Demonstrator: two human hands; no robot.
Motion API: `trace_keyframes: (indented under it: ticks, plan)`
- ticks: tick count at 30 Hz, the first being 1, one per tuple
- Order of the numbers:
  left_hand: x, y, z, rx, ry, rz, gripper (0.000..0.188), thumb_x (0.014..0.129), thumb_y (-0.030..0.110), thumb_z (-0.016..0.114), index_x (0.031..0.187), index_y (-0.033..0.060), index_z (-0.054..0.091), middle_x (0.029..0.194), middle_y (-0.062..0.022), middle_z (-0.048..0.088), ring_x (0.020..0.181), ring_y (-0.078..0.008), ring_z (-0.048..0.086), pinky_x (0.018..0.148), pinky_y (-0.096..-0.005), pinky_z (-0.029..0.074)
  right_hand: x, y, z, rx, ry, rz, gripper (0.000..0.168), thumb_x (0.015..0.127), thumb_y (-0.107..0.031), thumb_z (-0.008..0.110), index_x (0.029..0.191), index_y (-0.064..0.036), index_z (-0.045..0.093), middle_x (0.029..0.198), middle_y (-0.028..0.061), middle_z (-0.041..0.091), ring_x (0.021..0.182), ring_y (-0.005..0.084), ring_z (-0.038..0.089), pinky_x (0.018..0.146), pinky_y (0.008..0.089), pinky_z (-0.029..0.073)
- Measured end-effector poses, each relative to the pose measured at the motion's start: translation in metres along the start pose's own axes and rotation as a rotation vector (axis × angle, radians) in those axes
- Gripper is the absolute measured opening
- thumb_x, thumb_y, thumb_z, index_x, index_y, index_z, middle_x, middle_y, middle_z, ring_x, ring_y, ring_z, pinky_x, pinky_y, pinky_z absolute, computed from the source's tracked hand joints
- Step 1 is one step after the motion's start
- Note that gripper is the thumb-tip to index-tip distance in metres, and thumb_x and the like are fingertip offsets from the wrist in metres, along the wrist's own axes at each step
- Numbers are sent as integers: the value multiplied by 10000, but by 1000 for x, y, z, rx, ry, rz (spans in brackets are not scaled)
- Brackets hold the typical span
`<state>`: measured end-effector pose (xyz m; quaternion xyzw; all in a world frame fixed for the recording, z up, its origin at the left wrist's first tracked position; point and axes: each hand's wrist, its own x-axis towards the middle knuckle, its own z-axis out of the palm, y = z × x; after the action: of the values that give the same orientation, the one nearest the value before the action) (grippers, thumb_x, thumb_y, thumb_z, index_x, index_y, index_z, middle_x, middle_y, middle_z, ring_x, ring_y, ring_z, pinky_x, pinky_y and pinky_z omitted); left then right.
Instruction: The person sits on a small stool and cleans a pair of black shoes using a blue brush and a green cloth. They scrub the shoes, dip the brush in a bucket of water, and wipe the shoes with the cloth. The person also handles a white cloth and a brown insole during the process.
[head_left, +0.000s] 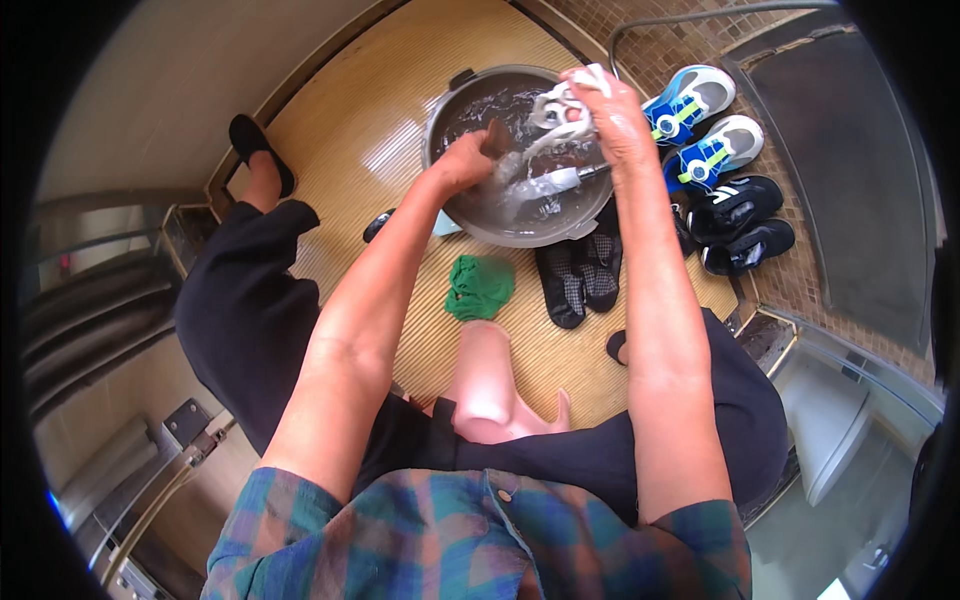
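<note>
A round grey plastic basin (517, 238) of water stands on the ribbed yellow floor before me. Over its right side, my right hand (616, 116) grips a bunched, wet white cloth item (555, 112), whose lower part trails toward the water. My left hand (471, 159) reaches in at the basin's left side, its fingertips near the trailing wet end; whether they hold it is unclear. A white handle-like object with a metal stem (553, 184) lies partly in the water between my hands, its far parts hidden.
A green cloth (478, 286) and black socks with grey patterned soles (568, 289) lie below the basin. Blue-white sneakers (701, 161) and black shoes (739, 214) line the right side. A pink plastic object (487, 375) sits between my legs. A grey hose (675, 19) runs at the top right.
</note>
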<state>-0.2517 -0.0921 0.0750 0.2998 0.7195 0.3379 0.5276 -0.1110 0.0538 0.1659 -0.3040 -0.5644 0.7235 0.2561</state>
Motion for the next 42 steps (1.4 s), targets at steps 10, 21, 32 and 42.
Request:
trace_keyframes:
  ticks: [10, 21, 32, 42]
  plan:
    - [-54, 4, -8, -544, 7, 174, 597, 586, -109, 645, 1149, 49, 526, 966, -44, 599, 900, -187, 575, 828, -307, 461, -8, 0, 11, -59, 211, -96, 191, 852, -197, 662, 920, -29, 601, 771, 30, 603, 591, 73, 542, 464, 186, 394]
    - [-21, -20, 16, -621, 146, 79, 265, 837, 57, 598, 1100, 35, 566, 933, -55, 633, 822, -130, 600, 767, -282, 486, -3, 90, 27, -1340, 7, 115, 388, 792, -141, 562, 1173, -215, 571, 1189, 157, 542, 1120, 378, 500, 930, 482, 414]
    - [-7, -5, 43, 705, 35, -70, 490, 713, 189, 636, 1182, 75, 551, 1114, -215, 602, 1061, -341, 575, 895, -416, 459, 1, 117, 25, -1205, 60, -57, 209, 787, -135, 556, 956, -94, 671, 984, 193, 641, 943, 368, 611, 833, 425, 476]
    - [0, -2, 11, -629, 250, 225, 403, 812, 101, 553, 1211, 48, 545, 1010, -57, 603, 915, -152, 555, 813, -261, 445, -14, -7, 36, -510, -260, -186, 267, 743, -166, 607, 968, -31, 657, 877, 123, 672, 801, 183, 634, 735, 294, 480]
